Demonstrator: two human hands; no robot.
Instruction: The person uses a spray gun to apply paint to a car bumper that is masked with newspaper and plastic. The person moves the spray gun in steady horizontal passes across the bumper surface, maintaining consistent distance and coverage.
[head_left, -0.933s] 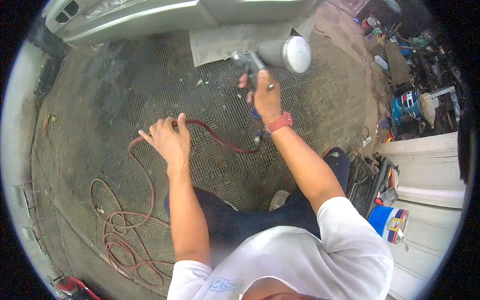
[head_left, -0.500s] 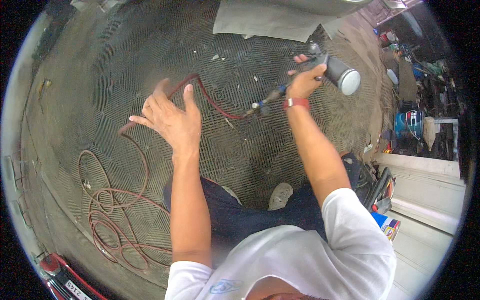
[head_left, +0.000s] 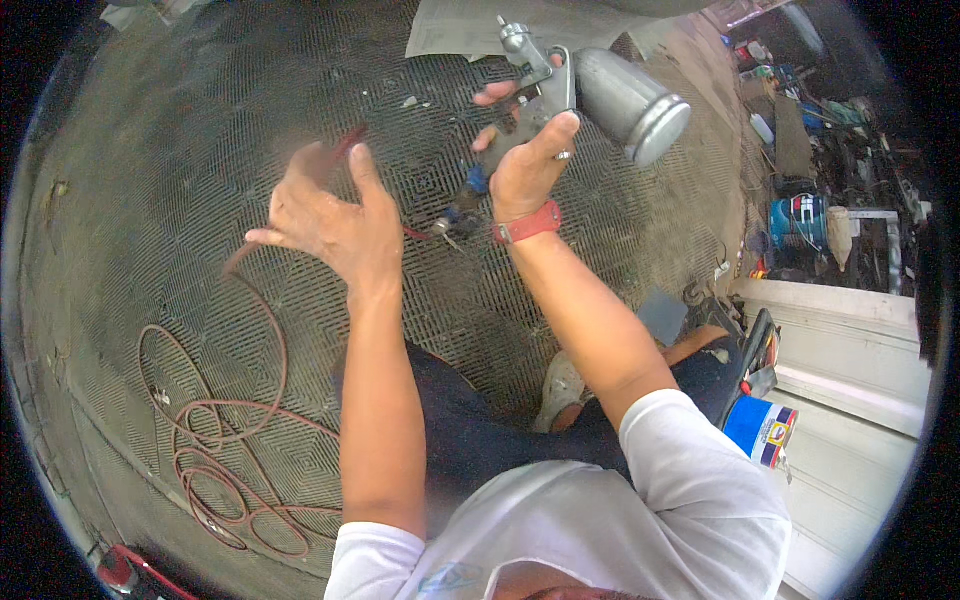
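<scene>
My right hand (head_left: 522, 160) is shut on a metal spray gun (head_left: 548, 85) with a silver cylindrical cup (head_left: 630, 108) on its right and a small nozzle pointing up. A blue fitting (head_left: 474, 182) below the gun joins a red hose (head_left: 415, 233). My left hand (head_left: 335, 215), left of the gun and apart from it, is closed loosely round that hose, which is blurred above the fingers and runs down from the little finger to loose loops (head_left: 225, 440) on the ribbed mat floor (head_left: 200, 240).
A paper sheet (head_left: 445, 25) lies at the top below a grey panel (head_left: 640, 5). Along the right are piled clutter (head_left: 800, 140), a teal bucket (head_left: 797, 222), a blue can (head_left: 748, 428) on white boards (head_left: 820, 370), and dark items by my leg. A red-and-black object (head_left: 130, 570) is at lower left.
The gun rose rightward, then came back left, now with its nozzle upward. My left hand lifted the hose higher. The view shifted, so less of the grey panel shows.
</scene>
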